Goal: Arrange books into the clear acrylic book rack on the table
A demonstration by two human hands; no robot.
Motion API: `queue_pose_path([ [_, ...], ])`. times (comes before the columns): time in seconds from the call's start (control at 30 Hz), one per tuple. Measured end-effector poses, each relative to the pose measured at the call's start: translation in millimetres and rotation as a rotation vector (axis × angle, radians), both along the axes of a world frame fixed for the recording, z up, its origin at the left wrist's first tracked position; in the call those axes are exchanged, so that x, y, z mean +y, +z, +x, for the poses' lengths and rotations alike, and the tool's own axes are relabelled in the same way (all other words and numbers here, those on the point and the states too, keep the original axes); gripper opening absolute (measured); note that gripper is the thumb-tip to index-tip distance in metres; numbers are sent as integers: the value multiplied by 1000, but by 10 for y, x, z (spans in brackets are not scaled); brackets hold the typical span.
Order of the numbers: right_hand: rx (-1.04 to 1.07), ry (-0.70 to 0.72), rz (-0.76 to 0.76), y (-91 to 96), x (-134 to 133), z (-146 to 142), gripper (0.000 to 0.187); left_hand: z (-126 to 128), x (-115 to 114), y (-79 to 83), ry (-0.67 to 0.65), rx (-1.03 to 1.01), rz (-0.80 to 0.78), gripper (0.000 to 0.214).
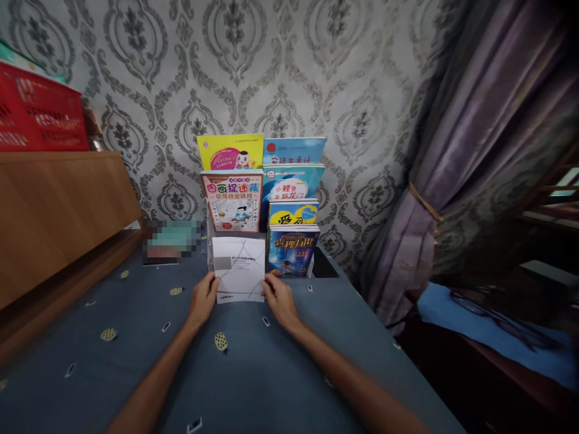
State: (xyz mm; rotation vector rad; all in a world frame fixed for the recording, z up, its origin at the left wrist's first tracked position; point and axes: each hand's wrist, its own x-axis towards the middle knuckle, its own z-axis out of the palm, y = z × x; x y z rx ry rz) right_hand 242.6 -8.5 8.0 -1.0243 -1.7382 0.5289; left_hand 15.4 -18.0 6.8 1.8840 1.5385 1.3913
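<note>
A white booklet (pixel 239 274) with a grey square and dark print is gripped at its two lower side edges. My left hand (pixel 203 296) pinches its left edge, and my right hand (pixel 279 299) its right. Behind it, books stand in tiers in a rack that is mostly hidden. On the left are a picture-puzzle book (pixel 236 205) and a yellow book (pixel 230 152). In the right column, a dark blue book (pixel 292 253) stands in front, with a yellow-and-blue book (pixel 294 212) and two light blue books behind it.
The dark blue patterned cloth (pixel 149 361) covers the table. A blurred-out stack (pixel 174 238) lies at the back left, a black flat object (pixel 324 265) right of the rack. A wooden cabinet (pixel 67 205) bears a red basket (pixel 43 111). A tied curtain (pixel 407 223) hangs right; glasses (pixel 493 313) rest on blue cloth.
</note>
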Motion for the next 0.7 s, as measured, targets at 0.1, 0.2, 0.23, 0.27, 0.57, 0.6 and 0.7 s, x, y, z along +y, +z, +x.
queue_pose_path([
  [0.1, 81, -1, -18, -80, -28, -14, 17, 6, -33, -8, 19, -7, -21, 33],
  [0.2, 106, 11, -33, -137, -64, -14, 19, 12, -63, -20, 28, -6, -33, 32],
  [0.23, 106, 17, -39, -153, -74, -11, 19, 13, -69, -25, 25, -5, -35, 31],
  [0.27, 106, 23, -44, -166, -81, -7, 20, 13, -74, -30, 23, -4, -34, 31],
  [0.57, 111, 37, -53, -169, -98, 9, 19, 6, -88, -26, 20, 19, -36, 30],
  [0.6, 114, 37, -55, -166, -101, 9, 19, 6, -90, -27, 21, 18, -37, 30],
  [0.7, 116, 39, -59, -165, -106, 10, 20, 5, -93, -33, 21, 19, -35, 30],
])
